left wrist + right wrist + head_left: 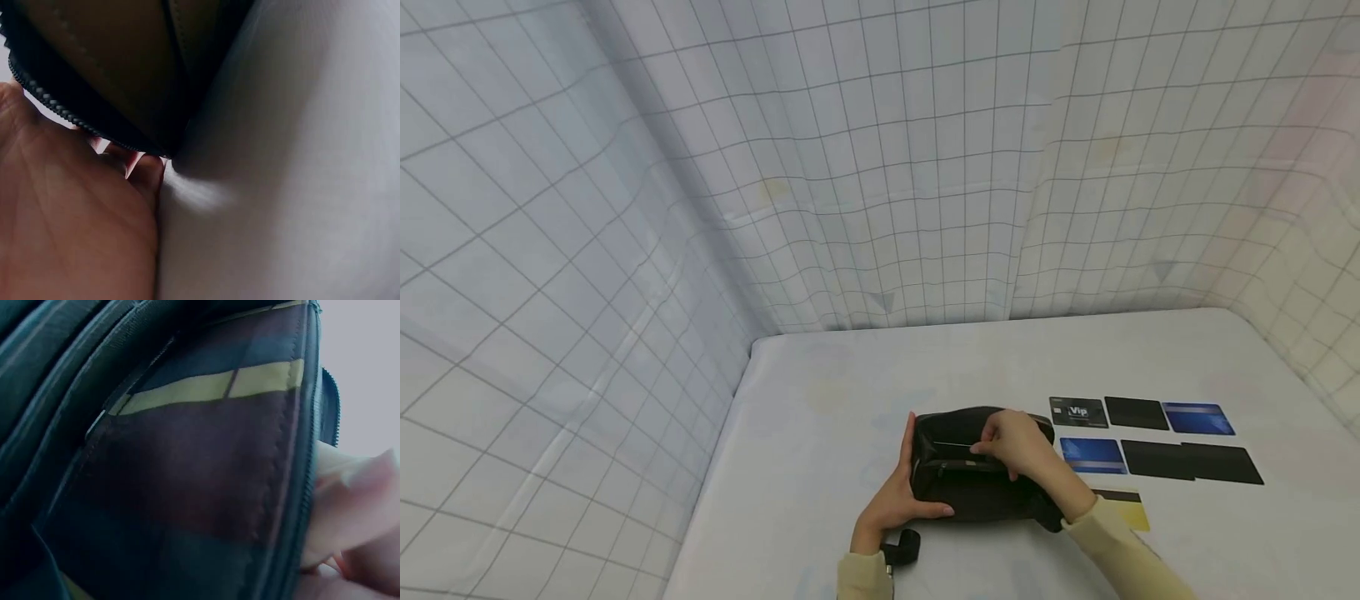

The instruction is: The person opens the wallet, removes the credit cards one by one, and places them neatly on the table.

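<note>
A black zip-around wallet (985,498) lies spread open on the white table, with card slots (47,403) and a plaid-lined zipped inner pocket (187,450). My left hand (895,498) grips its left side, fingers along the outer edge and thumb on the front. In the left wrist view, fingertips touch the toothed zipper (59,107). My right hand (1017,442) reaches over the opening with thumb and fingers pinched together at the inner pocket's zipped edge (306,481). A thin pale line (951,444) runs inside the wallet toward those fingertips.
Right of the wallet lie two rows of cards, including a dark Vip card (1078,412), blue cards (1198,419) and black cards (1137,413). A yellow card (1131,510) is partly covered by my right forearm. Gridded white curtains (887,183) surround the table.
</note>
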The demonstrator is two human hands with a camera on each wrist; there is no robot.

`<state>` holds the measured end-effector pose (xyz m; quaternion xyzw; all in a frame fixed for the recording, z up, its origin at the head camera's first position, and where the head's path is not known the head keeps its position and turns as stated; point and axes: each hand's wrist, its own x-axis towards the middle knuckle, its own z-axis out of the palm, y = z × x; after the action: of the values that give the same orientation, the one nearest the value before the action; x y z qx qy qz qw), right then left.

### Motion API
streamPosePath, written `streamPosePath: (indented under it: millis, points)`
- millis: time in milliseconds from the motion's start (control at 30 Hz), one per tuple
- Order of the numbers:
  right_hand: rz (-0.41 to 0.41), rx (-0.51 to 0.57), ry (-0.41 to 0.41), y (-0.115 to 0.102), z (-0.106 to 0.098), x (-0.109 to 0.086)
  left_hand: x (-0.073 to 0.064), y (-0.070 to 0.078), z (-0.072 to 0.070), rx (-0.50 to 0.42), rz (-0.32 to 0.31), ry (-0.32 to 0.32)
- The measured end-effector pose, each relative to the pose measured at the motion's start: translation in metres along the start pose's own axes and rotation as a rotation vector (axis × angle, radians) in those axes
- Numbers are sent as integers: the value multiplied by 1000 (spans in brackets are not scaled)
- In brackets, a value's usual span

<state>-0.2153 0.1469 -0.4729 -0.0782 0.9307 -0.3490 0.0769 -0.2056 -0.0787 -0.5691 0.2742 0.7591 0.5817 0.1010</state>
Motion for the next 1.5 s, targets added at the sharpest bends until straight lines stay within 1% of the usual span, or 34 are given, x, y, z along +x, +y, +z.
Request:
streamPosePath:
  millis: [200,367,500,733,933,1100,1233,1367,1500]
  points:
    - [-3,-28,24,3,4,2,1,0,0,-3,4,-4]
    - [7,-23,20,5,6,2,0,0,1,-8,3,-3]
    - [-10,-27,21,7,6,1,-1,1,2,-28,5,-5]
    - [-66,-107,67,9,4,1,0,1,2,-41,18,-5]
    - [-73,-166,90,10,3,0,1,1,1,-44,23,0]
    - [-94,-217,109,9,1,-1,2,1,-1,-53,24,2]
    - [-88,-258,111,7,-3,-3,2,0,-2,-50,19,2]
    - [-89,-284,125,6,-6,-5,2,-2,-2,-43,36,7]
    - [-105,-305,150,6,-7,-7,2,2,-2,-34,30,6]
